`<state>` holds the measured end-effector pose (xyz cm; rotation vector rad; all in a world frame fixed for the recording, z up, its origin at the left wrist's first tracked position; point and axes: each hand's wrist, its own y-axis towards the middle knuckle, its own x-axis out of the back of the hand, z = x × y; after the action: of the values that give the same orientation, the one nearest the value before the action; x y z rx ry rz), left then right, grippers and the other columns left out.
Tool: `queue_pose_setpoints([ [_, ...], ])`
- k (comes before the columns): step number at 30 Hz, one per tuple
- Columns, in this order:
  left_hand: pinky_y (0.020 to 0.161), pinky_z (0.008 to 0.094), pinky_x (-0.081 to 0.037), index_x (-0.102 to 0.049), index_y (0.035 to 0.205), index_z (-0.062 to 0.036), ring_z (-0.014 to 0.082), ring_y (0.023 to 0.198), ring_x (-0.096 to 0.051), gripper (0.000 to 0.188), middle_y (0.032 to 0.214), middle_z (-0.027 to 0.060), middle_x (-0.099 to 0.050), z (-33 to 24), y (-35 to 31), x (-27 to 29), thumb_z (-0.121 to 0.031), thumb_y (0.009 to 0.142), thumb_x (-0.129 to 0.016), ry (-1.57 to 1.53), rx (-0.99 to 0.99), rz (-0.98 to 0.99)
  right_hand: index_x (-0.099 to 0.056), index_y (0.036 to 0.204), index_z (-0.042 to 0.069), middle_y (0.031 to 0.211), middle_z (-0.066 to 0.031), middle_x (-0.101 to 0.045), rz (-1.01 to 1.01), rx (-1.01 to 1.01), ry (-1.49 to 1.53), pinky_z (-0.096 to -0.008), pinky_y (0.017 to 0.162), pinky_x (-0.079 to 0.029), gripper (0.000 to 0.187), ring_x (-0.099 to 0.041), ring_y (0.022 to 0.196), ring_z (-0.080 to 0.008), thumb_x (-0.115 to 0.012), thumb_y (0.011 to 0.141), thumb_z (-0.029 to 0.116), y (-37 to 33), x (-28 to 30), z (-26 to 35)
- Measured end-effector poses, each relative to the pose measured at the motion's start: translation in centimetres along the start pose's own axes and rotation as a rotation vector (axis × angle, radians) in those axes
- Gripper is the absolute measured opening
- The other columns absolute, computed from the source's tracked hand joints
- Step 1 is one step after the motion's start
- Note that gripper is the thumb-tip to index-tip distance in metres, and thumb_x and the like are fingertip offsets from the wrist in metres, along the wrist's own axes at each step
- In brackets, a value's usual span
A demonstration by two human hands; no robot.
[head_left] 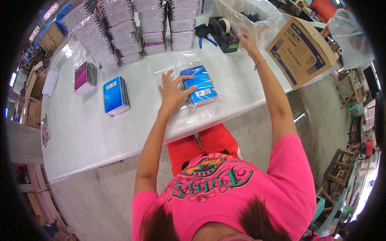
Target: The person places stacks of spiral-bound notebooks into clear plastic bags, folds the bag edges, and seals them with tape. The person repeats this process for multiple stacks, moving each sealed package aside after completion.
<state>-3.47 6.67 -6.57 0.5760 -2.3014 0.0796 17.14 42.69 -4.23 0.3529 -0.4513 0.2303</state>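
Observation:
A stack of blue spiral notebooks lies in clear plastic film near the table's front edge. My left hand rests on its left side, fingers spread and thumb over the top cover. At the back of the table stands a black tape dispenser with a roll of tape. My right hand is at the dispenser's right end, fingertips pinched together. Whatever lies between those fingertips is too small to make out.
Left of my left hand sit another blue notebook stack and a purple one. Tall piles of wrapped notebooks line the back. Blue-handled pliers lie beside the dispenser. A cardboard box stands at the right edge.

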Motion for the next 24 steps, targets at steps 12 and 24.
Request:
queue_pose_setpoints([
  [12,0.108,0.0731,-0.003,-0.068,0.113,-0.0385,0.0438,0.146,-0.005,0.048,0.153,0.0166,-0.025,-0.2,-0.7,-0.1,-0.056,0.07,-0.077,-0.018,0.06,-0.005,-0.065,0.095,-0.001,0.091,-0.0086,-0.064,0.342,-0.293,0.194,-0.032,0.071,-0.055,0.026,-0.064,0.078,-0.0201,-0.078,0.081,0.016,6.0,0.3,-1.4],
  [24,0.107,0.0735,-0.003,-0.066,0.116,-0.0384,0.0433,0.146,-0.005,0.05,0.153,0.0176,-0.025,-0.5,-0.9,0.0,-0.057,0.07,-0.076,-0.023,0.09,0.012,-0.06,0.087,-0.008,0.083,-0.0142,-0.062,0.317,-0.505,0.51,-0.0364,0.068,-0.062,0.013,-0.067,0.074,-0.0273,-0.065,0.086,0.004,-1.9,1.2,-1.2],
])
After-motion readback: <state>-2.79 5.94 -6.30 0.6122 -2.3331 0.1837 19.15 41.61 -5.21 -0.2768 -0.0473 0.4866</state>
